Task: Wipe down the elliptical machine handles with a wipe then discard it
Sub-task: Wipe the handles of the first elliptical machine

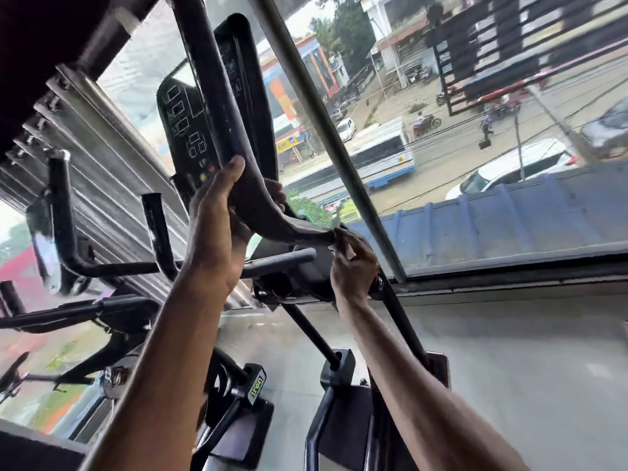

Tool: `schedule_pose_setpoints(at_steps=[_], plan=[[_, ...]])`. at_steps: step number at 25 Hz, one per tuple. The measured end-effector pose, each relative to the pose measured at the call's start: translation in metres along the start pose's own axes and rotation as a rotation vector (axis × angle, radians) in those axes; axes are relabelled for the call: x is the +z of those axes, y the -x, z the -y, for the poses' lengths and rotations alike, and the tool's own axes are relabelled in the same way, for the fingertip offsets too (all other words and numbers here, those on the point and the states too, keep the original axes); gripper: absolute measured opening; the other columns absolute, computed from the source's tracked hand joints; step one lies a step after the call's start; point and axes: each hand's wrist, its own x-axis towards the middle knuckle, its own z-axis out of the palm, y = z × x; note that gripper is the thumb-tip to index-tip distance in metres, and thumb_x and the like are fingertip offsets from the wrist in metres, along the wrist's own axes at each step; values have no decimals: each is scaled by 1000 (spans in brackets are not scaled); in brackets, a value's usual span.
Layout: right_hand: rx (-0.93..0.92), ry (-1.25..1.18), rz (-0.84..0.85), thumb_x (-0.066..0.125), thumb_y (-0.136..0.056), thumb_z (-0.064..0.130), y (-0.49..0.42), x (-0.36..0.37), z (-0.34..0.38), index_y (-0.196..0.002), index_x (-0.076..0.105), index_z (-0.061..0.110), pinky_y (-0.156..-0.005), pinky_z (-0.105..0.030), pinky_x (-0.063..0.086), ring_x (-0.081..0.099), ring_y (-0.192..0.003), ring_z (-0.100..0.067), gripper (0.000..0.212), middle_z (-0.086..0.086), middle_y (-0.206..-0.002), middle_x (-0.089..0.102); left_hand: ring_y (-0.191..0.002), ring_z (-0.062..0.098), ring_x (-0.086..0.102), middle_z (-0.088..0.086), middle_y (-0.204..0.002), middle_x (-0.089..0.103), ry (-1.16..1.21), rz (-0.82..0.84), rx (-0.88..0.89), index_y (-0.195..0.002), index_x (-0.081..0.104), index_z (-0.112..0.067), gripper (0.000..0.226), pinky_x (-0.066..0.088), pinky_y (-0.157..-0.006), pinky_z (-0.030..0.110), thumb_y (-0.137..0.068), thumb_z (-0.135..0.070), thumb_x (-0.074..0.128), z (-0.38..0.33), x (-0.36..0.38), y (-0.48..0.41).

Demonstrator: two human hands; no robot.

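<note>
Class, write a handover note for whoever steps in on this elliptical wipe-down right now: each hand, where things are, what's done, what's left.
Left hand: grips the curved handle at its bend, fingers wrapped round it.
Right hand: pinches a small pale scrap, probably the wipe, against the handle's lower end.
Done: wiping of this handle appears to be under way; how much is clean cannot be told.
Left: finish this handle, wipe the others, such as the short grip below, then discard the wipe. No bin is in view.
</note>
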Motion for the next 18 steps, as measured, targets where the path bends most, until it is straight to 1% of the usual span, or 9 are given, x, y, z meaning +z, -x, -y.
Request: schedule_pose_setpoints(at_steps=[2,4,6,8,10,11,13,15,18], plan=[[15,-46,-63,69,-94,18,15,9,0,-108,77,16,-93,-22,55,68,-101,-3,16,5,-107,74,-82,31,74,19,-91,74,1,55,-23,-116,63,-4,39,60,-78,40,-97,-38,61,2,-7,0],[137,-93,-133,70,-94,24,19,15,2,-97,78,25,-93,-29,57,69,-95,-1,9,7,-99,76,-84,30,75,18,-94,75,-13,104,-42,-105,68,-11,31,60,-76,39,-96,-39,62,1,-12,1],[233,-206,-175,71,-93,22,24,17,10,-85,73,32,-86,-24,56,69,-89,0,13,9,-91,76,-88,31,75,16,-96,76,7,142,-73,-96,71,-15,26,60,-77,38,-95,-39,64,0,-16,-1],[258,-277,-196,71,-92,16,32,22,17,-85,72,29,-79,-12,52,68,-89,1,15,7,-93,75,-103,38,73,19,-102,75,35,150,-97,-99,72,-15,27,60,-92,43,-91,-41,71,0,-19,-5],[268,-324,-226,71,-92,16,39,30,21,-98,76,16,-82,-10,53,70,-94,-1,7,3,-100,76,-119,44,65,21,-109,73,62,157,-96,-105,71,-15,35,53,-103,51,-84,-42,77,1,-22,-8],[272,-322,-249,72,-92,17,41,31,23,-104,77,12,-86,-13,54,71,-97,-4,14,2,-102,77,-120,45,64,20,-108,73,72,180,-86,-104,71,-16,33,52,-104,53,-84,-42,78,1,-24,-8],[298,-332,-291,71,-92,13,46,33,27,-109,76,11,-85,-18,55,72,-98,-11,18,1,-100,77,-118,47,64,18,-106,73,69,224,-66,-100,73,-16,28,51,-105,55,-87,-41,76,1,-27,-8],[258,-348,-284,71,-91,10,51,36,34,-107,77,13,-87,-23,55,72,-98,-12,17,1,-97,78,-115,45,67,23,-114,73,59,235,-60,-107,71,-13,32,54,-102,54,-90,-41,73,2,-30,-10],[214,-359,-270,70,-92,11,57,38,37,-102,77,18,-100,-34,53,72,-105,-14,14,1,-99,78,-108,41,71,25,-115,73,58,264,-61,-112,68,-10,35,58,-96,49,-93,-39,71,3,-30,-10]])
